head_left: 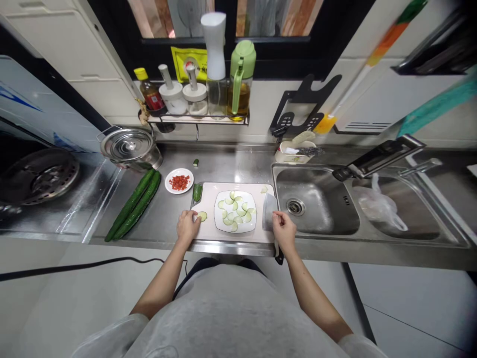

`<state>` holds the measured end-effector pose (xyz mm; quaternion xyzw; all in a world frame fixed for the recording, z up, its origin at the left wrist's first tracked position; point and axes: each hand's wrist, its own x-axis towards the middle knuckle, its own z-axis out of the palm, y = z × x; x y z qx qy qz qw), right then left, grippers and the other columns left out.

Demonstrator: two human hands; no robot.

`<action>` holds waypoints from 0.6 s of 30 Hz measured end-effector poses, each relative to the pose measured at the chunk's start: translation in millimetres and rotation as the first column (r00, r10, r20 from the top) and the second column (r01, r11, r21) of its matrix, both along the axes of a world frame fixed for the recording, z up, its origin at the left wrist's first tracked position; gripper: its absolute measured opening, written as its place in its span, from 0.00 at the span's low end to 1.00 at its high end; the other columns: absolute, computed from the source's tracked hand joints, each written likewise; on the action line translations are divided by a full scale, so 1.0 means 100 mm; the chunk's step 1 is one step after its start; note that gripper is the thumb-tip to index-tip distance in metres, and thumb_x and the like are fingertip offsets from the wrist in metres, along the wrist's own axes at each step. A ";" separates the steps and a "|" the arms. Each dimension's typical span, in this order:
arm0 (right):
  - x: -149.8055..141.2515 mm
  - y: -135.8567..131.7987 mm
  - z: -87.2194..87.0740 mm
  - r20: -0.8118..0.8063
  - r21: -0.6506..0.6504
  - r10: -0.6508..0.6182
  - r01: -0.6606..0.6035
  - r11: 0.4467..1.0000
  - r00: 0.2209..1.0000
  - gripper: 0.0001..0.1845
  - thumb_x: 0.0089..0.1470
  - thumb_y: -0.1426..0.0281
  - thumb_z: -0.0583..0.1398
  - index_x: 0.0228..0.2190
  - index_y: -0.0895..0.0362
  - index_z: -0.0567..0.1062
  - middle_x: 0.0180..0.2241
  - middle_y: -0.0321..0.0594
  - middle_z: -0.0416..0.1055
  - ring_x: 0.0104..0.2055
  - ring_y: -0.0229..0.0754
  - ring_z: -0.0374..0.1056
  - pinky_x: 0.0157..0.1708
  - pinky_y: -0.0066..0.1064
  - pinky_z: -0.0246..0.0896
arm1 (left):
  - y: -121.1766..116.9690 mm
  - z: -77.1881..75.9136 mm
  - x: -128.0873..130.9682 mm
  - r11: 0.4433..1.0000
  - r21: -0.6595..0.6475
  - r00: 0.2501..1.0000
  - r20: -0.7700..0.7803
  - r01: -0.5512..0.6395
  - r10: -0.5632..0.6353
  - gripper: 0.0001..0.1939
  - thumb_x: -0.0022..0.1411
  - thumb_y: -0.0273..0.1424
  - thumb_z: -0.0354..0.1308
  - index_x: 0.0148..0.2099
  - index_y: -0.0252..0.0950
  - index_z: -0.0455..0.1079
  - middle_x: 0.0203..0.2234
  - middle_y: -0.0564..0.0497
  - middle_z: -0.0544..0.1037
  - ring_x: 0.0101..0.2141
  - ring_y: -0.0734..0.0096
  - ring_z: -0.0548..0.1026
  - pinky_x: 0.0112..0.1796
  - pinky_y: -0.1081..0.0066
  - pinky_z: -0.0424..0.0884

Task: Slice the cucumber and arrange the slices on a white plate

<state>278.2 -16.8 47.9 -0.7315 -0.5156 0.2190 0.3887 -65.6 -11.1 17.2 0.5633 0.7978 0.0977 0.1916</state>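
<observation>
A white squarish plate (pixel 217 226) with pale green cucumber slices (pixel 237 205) laid in curved rows rests on the cutting board (pixel 208 231). At the board's left edge, my left hand (pixel 188 227) has its thumb and index finger at a round cucumber slice (pixel 202 216). My right hand (pixel 284 231) is closed in a pinch at the right edge, beside the knife blade (pixel 268 211); what its fingertips hold, if anything, cannot be made out. The knife handle sticks out past the counter's front edge. A cut cucumber piece (pixel 197 192) lies at the board's upper left.
Two whole cucumbers (pixel 136 206) lie left, near a small plate (pixel 167 186) of chopped red pieces and a lidded steel pot (pixel 130 146). A double sink (pixel 316 199) is at the right, with a plastic bag (pixel 383 204) in it. A rack (pixel 201 119) holds seasoning bottles.
</observation>
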 end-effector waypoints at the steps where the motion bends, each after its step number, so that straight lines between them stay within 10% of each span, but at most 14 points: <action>1: 0.00 0.00 -0.01 -0.004 0.007 0.005 -0.005 1.000 1.000 0.21 0.52 0.56 0.53 0.34 0.60 0.75 0.17 0.29 0.55 0.21 0.35 0.54 0.25 0.26 0.51 | 0.01 0.00 0.01 1.000 -0.013 1.000 0.006 -0.005 0.005 0.12 0.58 0.37 0.54 0.43 0.40 0.72 0.40 0.46 0.71 0.44 0.59 0.70 0.43 0.65 0.64; 18: -0.01 -0.04 -0.09 -0.018 -0.010 0.032 -0.032 0.999 0.999 0.22 0.52 0.55 0.53 0.35 0.60 0.76 0.19 0.32 0.60 0.22 0.36 0.56 0.27 0.28 0.53 | 0.09 -0.05 0.06 0.996 -0.082 0.992 0.114 -0.043 0.052 0.18 0.54 0.41 0.58 0.45 0.39 0.66 0.35 0.50 0.74 0.37 0.64 0.72 0.36 0.69 0.61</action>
